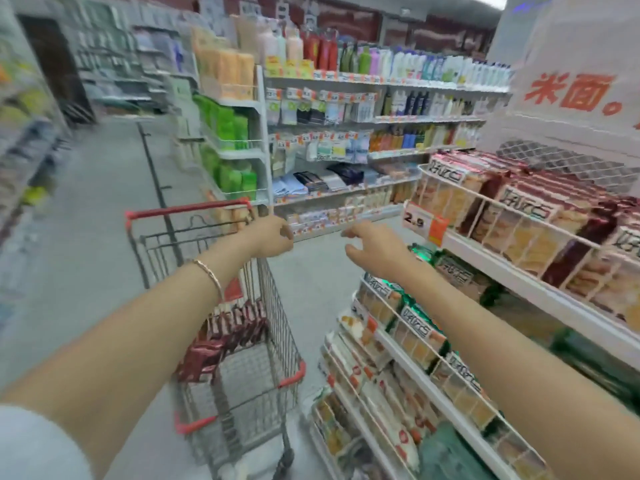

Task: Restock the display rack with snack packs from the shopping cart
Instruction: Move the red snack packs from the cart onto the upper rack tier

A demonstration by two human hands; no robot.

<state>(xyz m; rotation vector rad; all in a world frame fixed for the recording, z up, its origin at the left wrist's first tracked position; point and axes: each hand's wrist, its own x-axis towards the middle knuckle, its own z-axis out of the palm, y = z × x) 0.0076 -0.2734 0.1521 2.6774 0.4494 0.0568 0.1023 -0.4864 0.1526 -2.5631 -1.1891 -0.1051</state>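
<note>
Both hands hover between the shopping cart (277, 327) and the display rack (502, 271). The right hand (379, 249) is spread and empty. The left hand (272, 237) looks curled, though blur hides whether its fingers hold anything. Dark red snack packs (221, 344) sit stacked in the cart, so I'd reach down there and grip one pack squarely.

One wide-angle camera, worn on the head, looks forward and down along the aisle. The silver wire shopping cart with red trim (277, 323) is near on the left, the white wire-fronted display rack (502, 268) close on the right.
</note>
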